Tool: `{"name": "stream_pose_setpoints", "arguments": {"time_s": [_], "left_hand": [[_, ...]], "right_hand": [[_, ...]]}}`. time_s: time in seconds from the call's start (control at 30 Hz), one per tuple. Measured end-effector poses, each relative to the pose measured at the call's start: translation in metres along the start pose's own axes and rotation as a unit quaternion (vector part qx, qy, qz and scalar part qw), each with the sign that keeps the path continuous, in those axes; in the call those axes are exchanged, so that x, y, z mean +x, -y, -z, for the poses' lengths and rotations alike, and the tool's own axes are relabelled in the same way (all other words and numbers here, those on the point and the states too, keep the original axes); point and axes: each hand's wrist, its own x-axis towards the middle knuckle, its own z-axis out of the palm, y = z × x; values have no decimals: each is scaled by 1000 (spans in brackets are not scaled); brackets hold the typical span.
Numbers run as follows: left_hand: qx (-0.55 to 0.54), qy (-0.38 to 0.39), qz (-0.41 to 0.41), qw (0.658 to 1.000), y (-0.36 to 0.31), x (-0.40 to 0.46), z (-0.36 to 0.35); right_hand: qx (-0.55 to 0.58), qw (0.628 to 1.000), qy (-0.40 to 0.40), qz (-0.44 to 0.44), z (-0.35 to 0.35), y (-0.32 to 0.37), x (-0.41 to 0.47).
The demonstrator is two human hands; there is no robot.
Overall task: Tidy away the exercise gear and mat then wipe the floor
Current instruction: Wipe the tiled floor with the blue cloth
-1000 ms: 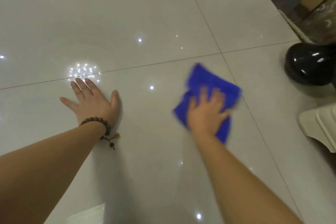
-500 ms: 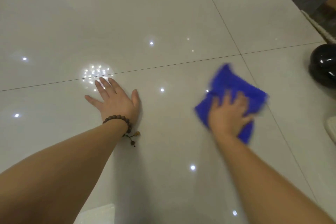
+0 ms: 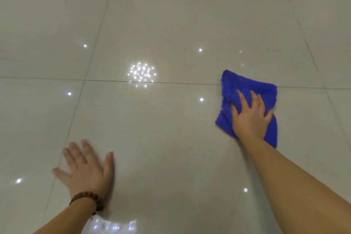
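A person's right hand [image 3: 249, 118] presses a blue cloth [image 3: 248, 91] flat-fingered on the tiled floor [image 3: 171, 15], across a grout line; the left hand [image 3: 85, 171] is spread beside it, holding nothing. No gear or mat shows; wiping appears under way.

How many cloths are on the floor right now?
1. A single blue cloth lies on the tiled floor at the right, across a grout line, with the right hand pressed flat on it. The left hand rests on bare tile, holding nothing.
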Motion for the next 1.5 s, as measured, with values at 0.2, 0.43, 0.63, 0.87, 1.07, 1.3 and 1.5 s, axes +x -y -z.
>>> {"name": "stream_pose_setpoints", "arguments": {"time_s": [0.2, 0.43, 0.63, 0.87, 1.07, 1.3, 1.5], "left_hand": [[-15, 1, -21, 1000, 3, 5, -4], [-14, -34, -30, 999, 6, 6, -14], [-26, -40, -37, 998, 5, 8, -14], [-36, -43, -33, 998, 5, 5, -11], [-60, -56, -31, 996, 3, 5, -9], [-76, -47, -30, 996, 5, 6, -9], [-82, -57, -34, 994, 5, 6, -11]], "right_hand": [[-17, 946, 11, 325, -38, 141, -104], [41, 999, -16, 21, -18, 112, 36], [7, 912, 33, 408, -54, 272, -110], [15, 940, 5, 340, -41, 219, 30], [63, 998, 20, -10, -36, 303, 8], [-12, 780, 108, 616, -63, 371, -76], [54, 998, -1, 28, -50, 310, -11]]}}
